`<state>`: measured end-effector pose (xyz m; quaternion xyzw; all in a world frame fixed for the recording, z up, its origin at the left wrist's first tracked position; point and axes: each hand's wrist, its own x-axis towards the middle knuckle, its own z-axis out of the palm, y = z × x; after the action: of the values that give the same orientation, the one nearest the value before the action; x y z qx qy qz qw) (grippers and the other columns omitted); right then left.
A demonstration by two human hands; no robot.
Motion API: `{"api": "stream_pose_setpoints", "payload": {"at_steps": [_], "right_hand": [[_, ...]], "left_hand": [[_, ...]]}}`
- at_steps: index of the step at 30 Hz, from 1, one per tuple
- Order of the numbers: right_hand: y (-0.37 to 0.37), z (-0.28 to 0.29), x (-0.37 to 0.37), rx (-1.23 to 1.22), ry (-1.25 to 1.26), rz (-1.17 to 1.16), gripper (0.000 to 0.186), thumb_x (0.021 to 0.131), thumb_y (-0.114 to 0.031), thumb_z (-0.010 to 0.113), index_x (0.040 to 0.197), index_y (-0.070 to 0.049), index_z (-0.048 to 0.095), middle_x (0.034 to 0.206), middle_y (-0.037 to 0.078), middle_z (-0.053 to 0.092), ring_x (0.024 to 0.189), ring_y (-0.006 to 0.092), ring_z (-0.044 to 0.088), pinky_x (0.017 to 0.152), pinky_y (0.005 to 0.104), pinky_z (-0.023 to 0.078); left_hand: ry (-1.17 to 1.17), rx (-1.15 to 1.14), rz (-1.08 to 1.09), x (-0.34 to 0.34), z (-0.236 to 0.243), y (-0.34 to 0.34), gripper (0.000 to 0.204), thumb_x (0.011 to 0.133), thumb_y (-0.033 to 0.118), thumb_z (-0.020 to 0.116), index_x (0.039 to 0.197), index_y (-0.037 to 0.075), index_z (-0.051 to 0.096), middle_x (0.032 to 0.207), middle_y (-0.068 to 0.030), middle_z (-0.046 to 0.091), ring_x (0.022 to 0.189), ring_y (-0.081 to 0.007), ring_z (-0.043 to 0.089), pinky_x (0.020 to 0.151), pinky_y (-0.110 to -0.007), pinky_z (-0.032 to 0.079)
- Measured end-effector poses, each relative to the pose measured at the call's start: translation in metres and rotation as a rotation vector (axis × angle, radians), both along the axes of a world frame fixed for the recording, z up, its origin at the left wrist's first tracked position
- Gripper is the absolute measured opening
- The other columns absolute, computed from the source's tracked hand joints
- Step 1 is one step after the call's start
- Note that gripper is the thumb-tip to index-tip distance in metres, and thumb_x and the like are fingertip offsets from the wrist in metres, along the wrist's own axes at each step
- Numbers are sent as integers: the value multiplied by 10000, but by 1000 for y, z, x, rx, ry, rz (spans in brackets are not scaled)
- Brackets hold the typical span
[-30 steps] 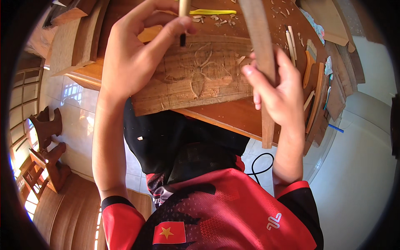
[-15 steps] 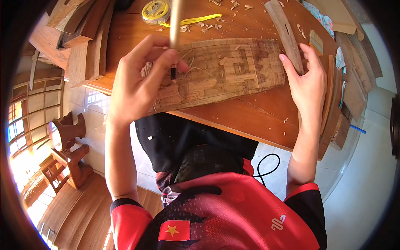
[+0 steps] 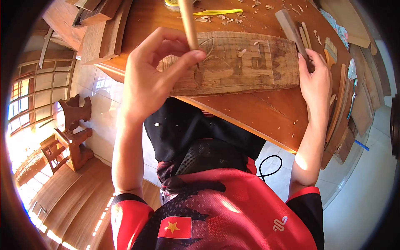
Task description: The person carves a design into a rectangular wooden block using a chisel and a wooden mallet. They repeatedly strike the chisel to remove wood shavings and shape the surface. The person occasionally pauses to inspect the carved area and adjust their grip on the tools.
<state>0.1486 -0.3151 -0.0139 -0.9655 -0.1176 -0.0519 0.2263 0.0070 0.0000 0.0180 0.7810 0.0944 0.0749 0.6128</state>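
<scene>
My left hand is closed around the pale round handle of a chisel, held nearly upright. Its lower end is mostly hidden by my fingers and meets the left part of a long carved wooden board. Square-cornered recesses and curved outlines mark the board's upper face. Off the board's right end, my right hand is wrapped round the lower end of a thick wooden stick. The stick slants up and left from my fist, apart from the chisel.
Wood shavings and a yellow strap lie on the brown table behind the board. Slim tool handles and a flat brush are at the right. Timber pieces are stacked at the left.
The view has shifted, so the board and table sit farther right and higher. The stick has tilted left, uncovering slim handles beside it. The chisel leans more, its top to the left.
</scene>
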Motion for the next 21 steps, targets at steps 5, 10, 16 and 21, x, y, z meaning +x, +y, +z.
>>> {"api": "stream_pose_setpoints", "payload": {"at_steps": [5, 10, 16, 21], "right_hand": [[1, 7, 1, 8, -54, 79, 389, 1013, -310, 649, 1262, -13, 687, 987, 138, 724, 865, 278, 696, 821, 388, 538], [63, 56, -39, 530, 253, 519, 348, 999, -254, 698, 1252, -16, 672, 841, 30, 653, 712, 76, 555, 654, 248, 445], [80, 43, -39, 750, 621, 456, 182, 958, -89, 740, 1099, 21, 703, 845, 62, 734, 655, 71, 641, 580, 218, 493], [71, 29, -47, 793, 561, 570, 182, 889, 6, 723, 1068, 39, 712, 884, 92, 742, 705, 96, 690, 603, 203, 554]], "left_hand": [[-142, 205, -51, 12, -1, -16, 237, 845, 39, 847, 1018, 5, 689, 963, -68, 766, 889, -109, 705, 819, -277, 558], [-423, 518, -151, 24, -4, -36, 290, 733, 85, 906, 937, 33, 707, 918, -55, 753, 808, -200, 721, 731, -317, 555], [-331, 713, -242, 18, 0, -6, 397, 733, 151, 888, 1070, 37, 712, 1112, -76, 745, 1066, -299, 676, 954, -412, 492], [-246, 741, -95, 0, -15, 27, 303, 885, 135, 729, 1165, 24, 700, 1283, -136, 701, 1194, -344, 622, 1083, -436, 422]]}}
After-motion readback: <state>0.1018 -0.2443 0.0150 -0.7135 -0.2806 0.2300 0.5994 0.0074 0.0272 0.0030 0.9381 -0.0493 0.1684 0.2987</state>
